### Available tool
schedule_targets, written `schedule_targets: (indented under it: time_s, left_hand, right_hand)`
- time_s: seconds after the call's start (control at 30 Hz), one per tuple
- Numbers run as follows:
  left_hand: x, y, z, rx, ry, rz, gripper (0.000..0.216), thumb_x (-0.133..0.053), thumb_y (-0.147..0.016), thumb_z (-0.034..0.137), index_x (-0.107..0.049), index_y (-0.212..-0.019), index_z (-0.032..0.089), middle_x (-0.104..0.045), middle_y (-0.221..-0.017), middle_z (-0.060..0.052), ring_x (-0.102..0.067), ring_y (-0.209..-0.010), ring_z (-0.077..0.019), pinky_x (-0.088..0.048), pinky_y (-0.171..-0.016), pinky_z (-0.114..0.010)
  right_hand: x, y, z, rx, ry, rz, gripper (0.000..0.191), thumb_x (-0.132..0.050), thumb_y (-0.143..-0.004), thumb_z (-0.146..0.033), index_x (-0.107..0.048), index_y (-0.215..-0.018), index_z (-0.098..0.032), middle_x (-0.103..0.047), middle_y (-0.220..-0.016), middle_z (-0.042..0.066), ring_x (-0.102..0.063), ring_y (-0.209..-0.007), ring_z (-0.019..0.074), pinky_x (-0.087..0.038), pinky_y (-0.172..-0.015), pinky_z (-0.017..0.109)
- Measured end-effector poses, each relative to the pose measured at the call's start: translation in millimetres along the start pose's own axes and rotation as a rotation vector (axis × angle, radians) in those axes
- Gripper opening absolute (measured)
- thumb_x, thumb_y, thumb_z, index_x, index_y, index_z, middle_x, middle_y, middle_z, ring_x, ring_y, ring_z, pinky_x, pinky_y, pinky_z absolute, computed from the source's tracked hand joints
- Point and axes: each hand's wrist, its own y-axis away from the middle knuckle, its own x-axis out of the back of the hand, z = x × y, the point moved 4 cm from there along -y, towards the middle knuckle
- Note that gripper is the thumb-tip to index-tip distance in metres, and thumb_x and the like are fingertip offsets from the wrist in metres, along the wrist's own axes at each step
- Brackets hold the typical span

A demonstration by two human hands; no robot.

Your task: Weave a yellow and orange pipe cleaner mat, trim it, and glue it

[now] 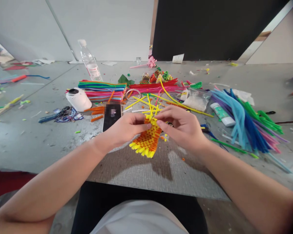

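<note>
Between my hands is a woven pipe-cleaner piece (147,139), orange and yellow in a checked pattern, with a row of yellow ends along its lower edge. My left hand (129,126) pinches its upper left side between thumb and fingers. On the upper right side, my right hand (179,126) closes thumb and fingertips at the yellow strands. Loose yellow pipe cleaners (150,103) fan up from the top of the piece. The exact spot under my right fingertips is partly hidden. The piece is held above the table, and its shadow falls below.
Behind my hands lie bundles of coloured pipe cleaners (102,89). A black phone (111,113), a white bottle-like container (78,99) and a clear plastic bottle (90,65) are on the left. To the right are a white-and-green tube (222,114), blue pipe cleaners (244,122) and a clear bag (197,98).
</note>
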Motion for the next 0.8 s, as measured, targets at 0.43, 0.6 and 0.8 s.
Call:
schedule_targets:
  time_s: [0.43, 0.6, 0.8]
  left_hand:
    - [-3.7, 1.2, -1.2, -0.036, -0.078, 0.002, 0.018, -0.072, -0.088, 0.031, -0.07, -0.079, 0.015, -0.062, -0.073, 0.0, -0.053, -0.07, -0.0137, -0.041, -0.066, -0.029]
    - [-6.6, 3.9, -2.3, -0.007, 0.01, -0.064, 0.025, -0.074, -0.089, 0.034, -0.066, -0.075, 0.015, -0.059, -0.068, 0.002, -0.052, -0.065, -0.0116, -0.04, -0.063, -0.027]
    - [-10.8, 2.4, -1.3, 0.026, 0.155, -0.11, 0.024, -0.073, -0.09, 0.036, -0.069, -0.078, 0.015, -0.052, -0.066, 0.003, -0.045, -0.059, -0.0098, -0.036, -0.058, -0.027]
  right_hand:
    - [-3.5, -1.7, 3.0, 0.064, 0.115, -0.057, 0.003, -0.075, -0.096, -0.025, -0.074, -0.095, -0.022, -0.075, -0.089, 0.004, -0.069, -0.081, 0.019, -0.056, -0.072, 0.034]
    - [-3.9, -1.6, -2.0, 0.132, 0.199, -0.081, 0.009, -0.071, -0.099, -0.023, -0.069, -0.09, -0.022, -0.072, -0.084, 0.004, -0.066, -0.078, 0.0194, -0.053, -0.072, 0.035]
    - [-2.1, -2.9, 3.6, -0.03, 0.092, -0.095, 0.003, -0.072, -0.096, -0.022, -0.072, -0.093, -0.022, -0.072, -0.087, 0.003, -0.066, -0.076, 0.0176, -0.054, -0.068, 0.033]
